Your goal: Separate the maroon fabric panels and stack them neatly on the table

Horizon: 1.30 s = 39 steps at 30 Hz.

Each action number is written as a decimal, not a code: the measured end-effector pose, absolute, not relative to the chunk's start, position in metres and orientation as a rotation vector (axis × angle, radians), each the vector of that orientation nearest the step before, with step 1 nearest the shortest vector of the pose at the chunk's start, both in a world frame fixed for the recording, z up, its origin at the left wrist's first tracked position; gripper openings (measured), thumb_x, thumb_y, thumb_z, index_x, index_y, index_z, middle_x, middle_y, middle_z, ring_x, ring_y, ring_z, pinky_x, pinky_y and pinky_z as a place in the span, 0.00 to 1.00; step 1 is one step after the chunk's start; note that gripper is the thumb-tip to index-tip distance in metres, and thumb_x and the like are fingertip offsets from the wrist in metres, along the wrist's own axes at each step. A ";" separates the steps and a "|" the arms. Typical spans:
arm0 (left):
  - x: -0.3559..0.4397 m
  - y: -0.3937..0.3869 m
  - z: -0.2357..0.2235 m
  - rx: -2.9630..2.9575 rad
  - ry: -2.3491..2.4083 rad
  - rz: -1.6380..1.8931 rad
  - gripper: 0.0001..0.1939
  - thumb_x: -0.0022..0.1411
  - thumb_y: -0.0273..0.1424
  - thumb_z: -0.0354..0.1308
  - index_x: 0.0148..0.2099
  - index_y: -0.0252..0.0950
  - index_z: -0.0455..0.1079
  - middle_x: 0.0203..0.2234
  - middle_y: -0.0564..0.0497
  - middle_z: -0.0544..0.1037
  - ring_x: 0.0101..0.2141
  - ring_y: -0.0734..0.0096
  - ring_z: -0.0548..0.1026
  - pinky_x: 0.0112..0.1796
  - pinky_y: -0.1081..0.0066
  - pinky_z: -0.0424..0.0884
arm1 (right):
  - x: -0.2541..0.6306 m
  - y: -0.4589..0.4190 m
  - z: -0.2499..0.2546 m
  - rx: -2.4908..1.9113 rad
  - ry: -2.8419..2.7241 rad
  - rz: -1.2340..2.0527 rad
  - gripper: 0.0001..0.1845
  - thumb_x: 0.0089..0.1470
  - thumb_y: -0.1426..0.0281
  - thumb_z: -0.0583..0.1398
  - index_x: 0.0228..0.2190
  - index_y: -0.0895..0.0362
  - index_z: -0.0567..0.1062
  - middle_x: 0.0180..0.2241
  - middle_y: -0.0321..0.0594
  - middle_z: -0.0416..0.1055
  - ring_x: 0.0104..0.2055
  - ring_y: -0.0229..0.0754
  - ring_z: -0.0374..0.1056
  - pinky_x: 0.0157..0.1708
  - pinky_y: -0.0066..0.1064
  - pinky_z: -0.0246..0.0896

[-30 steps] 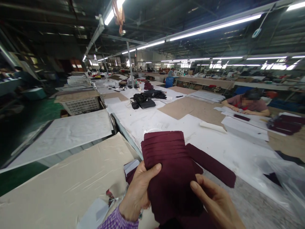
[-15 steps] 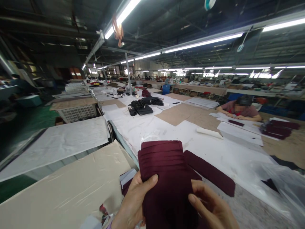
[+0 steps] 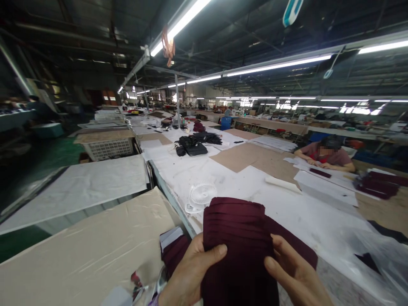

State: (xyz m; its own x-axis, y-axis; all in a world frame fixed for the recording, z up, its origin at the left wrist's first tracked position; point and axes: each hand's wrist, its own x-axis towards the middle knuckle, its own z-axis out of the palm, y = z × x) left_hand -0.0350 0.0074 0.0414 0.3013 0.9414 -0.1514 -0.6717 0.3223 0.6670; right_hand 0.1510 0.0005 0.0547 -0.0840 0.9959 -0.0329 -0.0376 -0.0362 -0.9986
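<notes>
A stack of maroon cut fabric pieces [image 3: 239,246], fanned into stepped layers along its top edge, is held up before me. My left hand [image 3: 194,267] is closed around its left side, thumb lying across the front. At the right edge my right hand [image 3: 293,267] grips with thumb and bent fingers; its fingertips are partly hidden behind the cloth. Another maroon strip [image 3: 296,242] lies on the table behind, partly covered by the stack. Left of my left hand sits a further maroon bundle [image 3: 174,253] with a pale grey piece on top.
A small white fan [image 3: 202,194] stands on the white-covered table [image 3: 236,182] behind the stack. Black garments [image 3: 191,144] lie farther back. At right, a person [image 3: 328,153] leans over papers near maroon piles [image 3: 381,185]. Clear plastic [image 3: 379,250] lies at front right; a cream-covered surface [image 3: 95,250] extends left.
The maroon stack and both hands have shifted right and slightly down in view. More of the white fan and the left bundle now shows, while the strip behind is more covered.
</notes>
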 end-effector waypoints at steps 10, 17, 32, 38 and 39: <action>-0.031 0.008 0.038 0.585 0.529 1.141 0.14 0.51 0.26 0.65 0.42 0.34 0.75 0.35 0.45 0.82 0.37 0.60 0.79 0.44 0.62 0.71 | 0.149 0.004 0.045 -1.264 -1.161 1.169 0.12 0.44 0.59 0.66 0.22 0.53 0.72 0.33 0.35 0.75 0.37 0.41 0.70 0.37 0.21 0.68; -0.030 0.012 0.032 0.581 0.548 1.156 0.13 0.51 0.26 0.65 0.41 0.33 0.75 0.34 0.44 0.82 0.36 0.61 0.79 0.42 0.64 0.72 | 0.142 0.010 0.043 -1.308 -1.131 1.055 0.15 0.42 0.58 0.67 0.18 0.54 0.72 0.32 0.35 0.73 0.34 0.39 0.69 0.32 0.20 0.68; -0.047 0.017 0.035 0.791 0.597 1.000 0.17 0.53 0.28 0.64 0.47 0.36 0.74 0.36 0.46 0.82 0.35 0.66 0.78 0.38 0.70 0.71 | 0.168 0.028 0.075 -1.282 -1.547 1.074 0.16 0.48 0.55 0.62 0.29 0.53 0.81 0.45 0.45 0.71 0.52 0.52 0.64 0.51 0.42 0.62; -0.048 0.019 0.037 0.813 0.619 0.995 0.16 0.55 0.29 0.63 0.47 0.35 0.74 0.35 0.46 0.82 0.34 0.65 0.78 0.38 0.69 0.70 | 0.165 0.030 0.073 -1.360 -1.541 1.032 0.17 0.46 0.54 0.62 0.24 0.55 0.79 0.33 0.45 0.75 0.48 0.54 0.66 0.48 0.43 0.61; -0.048 0.019 0.038 0.811 0.614 0.991 0.16 0.55 0.29 0.62 0.48 0.35 0.74 0.35 0.46 0.82 0.34 0.65 0.78 0.38 0.69 0.70 | 0.164 0.030 0.074 -1.372 -1.529 1.024 0.16 0.45 0.54 0.63 0.23 0.55 0.79 0.30 0.43 0.75 0.44 0.52 0.68 0.43 0.40 0.64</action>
State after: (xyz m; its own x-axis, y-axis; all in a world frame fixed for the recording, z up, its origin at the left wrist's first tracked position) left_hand -0.0479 0.0192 0.0384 0.4271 0.8998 -0.0888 -0.4798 0.3088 0.8212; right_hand 0.1637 0.0298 0.0737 -0.0689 0.9961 0.0555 0.3278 0.0751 -0.9418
